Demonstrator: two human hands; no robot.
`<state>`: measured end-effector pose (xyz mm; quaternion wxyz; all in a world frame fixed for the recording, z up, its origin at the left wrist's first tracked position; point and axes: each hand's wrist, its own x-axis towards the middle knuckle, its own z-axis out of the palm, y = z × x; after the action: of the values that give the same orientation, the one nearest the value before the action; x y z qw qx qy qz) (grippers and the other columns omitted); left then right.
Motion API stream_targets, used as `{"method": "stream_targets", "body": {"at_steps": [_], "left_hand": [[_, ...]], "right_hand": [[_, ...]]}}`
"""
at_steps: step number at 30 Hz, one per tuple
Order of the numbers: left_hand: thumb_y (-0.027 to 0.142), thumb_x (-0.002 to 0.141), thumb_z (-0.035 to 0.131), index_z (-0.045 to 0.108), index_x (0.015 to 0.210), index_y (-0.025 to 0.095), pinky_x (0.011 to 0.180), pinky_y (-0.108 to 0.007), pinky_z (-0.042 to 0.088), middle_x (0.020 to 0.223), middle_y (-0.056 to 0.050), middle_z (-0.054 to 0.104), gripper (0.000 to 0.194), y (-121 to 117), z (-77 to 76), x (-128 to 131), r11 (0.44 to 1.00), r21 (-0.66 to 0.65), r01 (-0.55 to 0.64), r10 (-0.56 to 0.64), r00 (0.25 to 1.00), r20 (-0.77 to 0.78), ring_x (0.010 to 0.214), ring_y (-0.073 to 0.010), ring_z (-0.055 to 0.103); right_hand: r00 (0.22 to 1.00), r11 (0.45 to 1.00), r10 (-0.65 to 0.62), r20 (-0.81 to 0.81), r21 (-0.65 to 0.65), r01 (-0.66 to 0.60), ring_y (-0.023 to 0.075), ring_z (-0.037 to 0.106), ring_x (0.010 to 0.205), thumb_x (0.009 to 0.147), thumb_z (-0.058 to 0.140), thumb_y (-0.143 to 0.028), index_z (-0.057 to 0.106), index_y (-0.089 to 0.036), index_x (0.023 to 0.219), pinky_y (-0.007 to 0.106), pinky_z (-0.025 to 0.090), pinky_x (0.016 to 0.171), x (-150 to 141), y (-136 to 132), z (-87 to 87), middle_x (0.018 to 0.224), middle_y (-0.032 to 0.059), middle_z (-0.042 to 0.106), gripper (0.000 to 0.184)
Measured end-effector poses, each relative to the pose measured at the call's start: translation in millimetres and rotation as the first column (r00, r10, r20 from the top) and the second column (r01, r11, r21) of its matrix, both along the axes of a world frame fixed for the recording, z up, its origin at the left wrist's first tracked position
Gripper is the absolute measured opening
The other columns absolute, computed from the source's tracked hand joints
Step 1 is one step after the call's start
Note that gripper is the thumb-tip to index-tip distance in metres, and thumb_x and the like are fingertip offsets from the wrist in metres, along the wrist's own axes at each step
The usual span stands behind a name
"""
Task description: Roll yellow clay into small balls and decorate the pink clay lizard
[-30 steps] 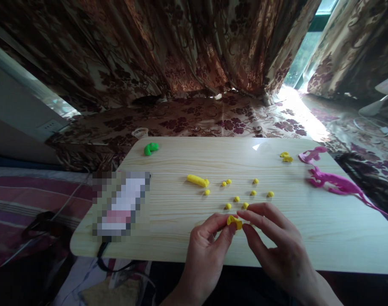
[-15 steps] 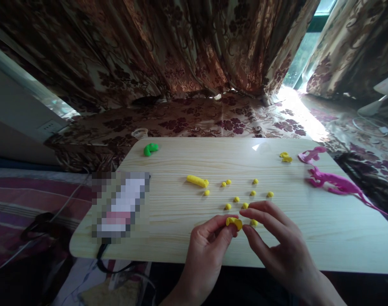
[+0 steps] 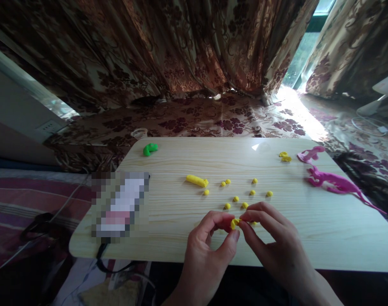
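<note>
Between the fingertips of both hands is a small curved piece of yellow modelling clay (image 3: 234, 223). My left hand (image 3: 209, 242) pinches it between thumb and fingers from the left. From the right, the thumb and forefinger of my right hand (image 3: 273, 233) close on its other edge. Just beyond my fingers lie several small yellow clay balls (image 3: 236, 199), one of them partly hidden behind my right hand. A thick yellow clay roll (image 3: 196, 180) rests farther back and to the left, with a ball close to its right end.
On the wooden table (image 3: 168, 221), a green clay piece (image 3: 150, 149) lies back left and a blurred-out phone-like object (image 3: 123, 206) at the left. Yellow scraps (image 3: 284, 157) and stretched pink clay (image 3: 335, 180) are at the right. Patterned curtains (image 3: 181, 51) hang behind.
My right thumb and forefinger have come together on the yellow clay piece, where they were apart before. The piece has turned and looks narrower. The balls and roll stay in place.
</note>
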<state>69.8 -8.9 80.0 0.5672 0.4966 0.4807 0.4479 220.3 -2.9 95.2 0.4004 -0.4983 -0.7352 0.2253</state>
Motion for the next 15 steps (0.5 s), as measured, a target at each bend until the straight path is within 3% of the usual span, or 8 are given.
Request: {"method": "stream_targets", "body": {"at_steps": [9, 15], "left_hand": [[0.015, 0.081, 0.058, 0.061, 0.085, 0.02, 0.082, -0.024, 0.044, 0.086, 0.0, 0.062, 0.008, 4.0, 1.4, -1.8, 0.986, 0.162, -0.043, 0.056, 0.995, -0.08, 0.086, -0.0144, 0.058], [0.017, 0.079, 0.06, 0.064, 0.086, 0.02, 0.081, -0.024, 0.044, 0.086, 0.0, 0.061, 0.008, 3.9, 2.2, -4.5, 0.988, 0.145, -0.047, 0.061, 0.994, -0.092, 0.085, -0.0144, 0.058]], "right_hand": [[1.0, 1.0, 0.006, -0.008, -0.007, -0.006, 0.0157, 0.054, 0.076, 0.078, 0.058, -0.009, 0.058, -0.018, 0.084, 0.029, 0.045, 0.067, 0.0, 0.1, 2.4, 0.082, 0.0036, 0.055, 0.011], [1.0, 0.999, 0.013, -0.02, -0.039, -0.014, 0.0159, 0.055, 0.077, 0.079, 0.056, -0.01, 0.058, -0.019, 0.084, 0.029, 0.045, 0.067, 0.3, -0.9, 4.2, 0.083, 0.0036, 0.055, 0.011]]}}
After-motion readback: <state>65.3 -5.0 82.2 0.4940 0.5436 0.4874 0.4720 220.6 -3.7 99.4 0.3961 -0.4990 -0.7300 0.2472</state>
